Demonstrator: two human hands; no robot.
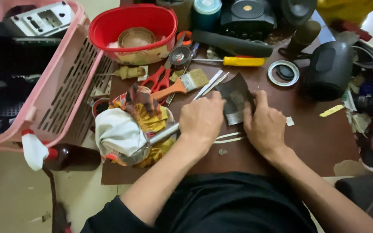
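Both my hands meet on a dark grey curved sheet point(235, 96) that stands up from the brown table point(311, 129). My left hand point(201, 118) grips its left edge with the fingers curled over. My right hand point(263, 125) holds its right side, thumb up against the sheet. A metal rod point(162, 134) runs out leftward from under my left hand toward a bundle of rags point(130, 125). Thin pale strips point(229, 138) lie on the table just below my hands.
A paintbrush point(182, 85), red-handled scissors point(162, 77), a yellow-handled screwdriver point(234, 61) and a tape ring point(283, 73) lie behind the sheet. A red bowl point(132, 32) and pink basket point(44, 77) stand at left. A black speaker point(329, 69) and tangled clutter fill the right.
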